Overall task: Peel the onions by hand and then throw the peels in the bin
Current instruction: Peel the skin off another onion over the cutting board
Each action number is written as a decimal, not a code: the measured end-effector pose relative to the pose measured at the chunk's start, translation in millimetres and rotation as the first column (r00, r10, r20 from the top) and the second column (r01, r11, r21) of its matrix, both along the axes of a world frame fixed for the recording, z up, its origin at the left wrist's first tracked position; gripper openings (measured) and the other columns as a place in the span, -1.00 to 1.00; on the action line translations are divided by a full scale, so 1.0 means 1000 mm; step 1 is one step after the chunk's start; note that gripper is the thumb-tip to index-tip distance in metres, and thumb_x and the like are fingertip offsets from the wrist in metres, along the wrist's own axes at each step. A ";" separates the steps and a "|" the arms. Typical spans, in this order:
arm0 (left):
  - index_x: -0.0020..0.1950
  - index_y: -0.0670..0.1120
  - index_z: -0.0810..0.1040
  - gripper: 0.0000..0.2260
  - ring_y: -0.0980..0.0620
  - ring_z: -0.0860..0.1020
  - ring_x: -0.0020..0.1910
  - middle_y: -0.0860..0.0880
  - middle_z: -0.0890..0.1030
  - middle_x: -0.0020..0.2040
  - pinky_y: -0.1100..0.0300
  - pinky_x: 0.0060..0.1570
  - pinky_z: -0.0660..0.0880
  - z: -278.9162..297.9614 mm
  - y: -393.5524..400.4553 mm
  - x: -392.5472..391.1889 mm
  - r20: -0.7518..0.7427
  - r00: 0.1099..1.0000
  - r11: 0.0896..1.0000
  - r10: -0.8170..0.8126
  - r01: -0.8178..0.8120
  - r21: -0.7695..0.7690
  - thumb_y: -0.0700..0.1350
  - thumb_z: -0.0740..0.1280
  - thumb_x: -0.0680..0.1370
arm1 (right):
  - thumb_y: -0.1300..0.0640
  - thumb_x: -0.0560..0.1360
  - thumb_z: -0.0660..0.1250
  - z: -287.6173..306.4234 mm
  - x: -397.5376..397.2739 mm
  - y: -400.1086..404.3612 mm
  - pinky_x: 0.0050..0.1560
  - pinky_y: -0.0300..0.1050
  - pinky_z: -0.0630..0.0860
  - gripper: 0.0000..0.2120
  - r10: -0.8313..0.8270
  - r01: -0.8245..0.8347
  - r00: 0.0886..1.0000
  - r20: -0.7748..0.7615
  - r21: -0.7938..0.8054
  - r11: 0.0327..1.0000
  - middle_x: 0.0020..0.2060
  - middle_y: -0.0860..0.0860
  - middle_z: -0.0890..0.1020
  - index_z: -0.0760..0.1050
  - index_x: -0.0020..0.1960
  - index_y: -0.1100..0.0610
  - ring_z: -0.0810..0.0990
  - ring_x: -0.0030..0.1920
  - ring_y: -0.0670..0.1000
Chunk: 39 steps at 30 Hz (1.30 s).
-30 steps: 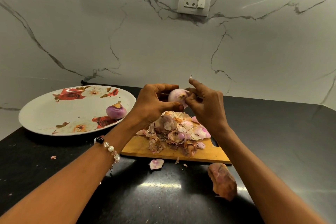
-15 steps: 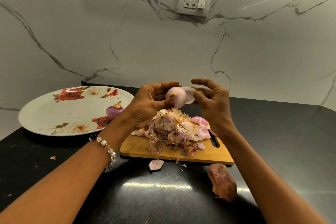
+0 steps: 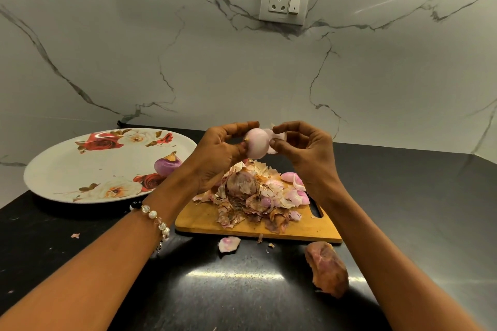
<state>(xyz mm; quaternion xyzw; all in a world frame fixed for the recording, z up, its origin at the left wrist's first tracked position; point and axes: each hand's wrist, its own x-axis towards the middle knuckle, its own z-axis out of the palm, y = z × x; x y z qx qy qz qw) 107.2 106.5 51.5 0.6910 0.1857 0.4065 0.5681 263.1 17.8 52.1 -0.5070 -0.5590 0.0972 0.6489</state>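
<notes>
My left hand (image 3: 217, 154) grips a pale pink onion (image 3: 257, 143) above a wooden cutting board (image 3: 200, 219). My right hand (image 3: 309, 149) pinches a loose pink layer of peel (image 3: 274, 141) that stands off the onion's right side. A heap of brown and pink peels (image 3: 258, 196) covers the board's middle. One purple peeled onion (image 3: 167, 163) lies on the floral plate (image 3: 67, 169) to the left. No bin is in view.
The black counter (image 3: 403, 196) carries a large brown peel (image 3: 326, 267) and a small pink scrap (image 3: 228, 244) in front of the board. A marble wall with a socket (image 3: 284, 1) stands close behind. A beaded bracelet (image 3: 156, 220) circles my left wrist.
Both hands rose slightly with the onion. My right fingers have pulled a pink layer away from the onion's right side.
</notes>
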 end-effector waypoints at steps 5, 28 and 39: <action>0.34 -0.11 0.47 -0.60 -0.10 0.59 0.15 -0.12 0.55 0.23 -0.04 0.11 0.56 0.005 -0.009 0.002 -0.033 0.999 1.000 0.001 -0.002 -0.025 -0.18 0.34 0.49 | 0.34 0.40 0.49 -0.001 -0.001 0.001 -0.09 -0.24 0.60 -0.74 -0.120 0.116 0.991 0.053 0.085 0.990 -0.11 0.01 0.62 0.50 -0.04 0.09 0.64 -0.12 -0.04; 0.19 -0.03 0.56 -0.51 -0.09 0.62 0.11 -0.06 0.62 0.14 -0.04 0.08 0.58 0.006 -0.011 -0.003 0.016 0.999 0.999 -0.051 0.051 0.005 -0.13 0.48 0.26 | 0.37 0.52 0.33 0.010 -0.007 -0.007 0.11 -0.15 0.60 -0.54 -0.070 0.064 0.991 0.111 0.055 0.996 0.08 0.16 0.61 0.37 0.41 0.25 0.63 0.07 0.00; 0.25 -0.05 0.51 -0.51 -0.10 0.62 0.11 -0.06 0.60 0.19 0.07 -0.06 0.63 0.006 -0.005 -0.005 0.112 0.976 0.975 -0.186 0.198 -0.102 -0.32 0.40 0.34 | 0.43 0.56 0.19 0.014 -0.002 -0.007 -0.17 -0.15 0.61 -0.74 0.239 -0.245 0.675 -0.698 0.093 0.965 0.00 0.18 0.57 0.53 0.17 0.23 0.61 -0.10 0.04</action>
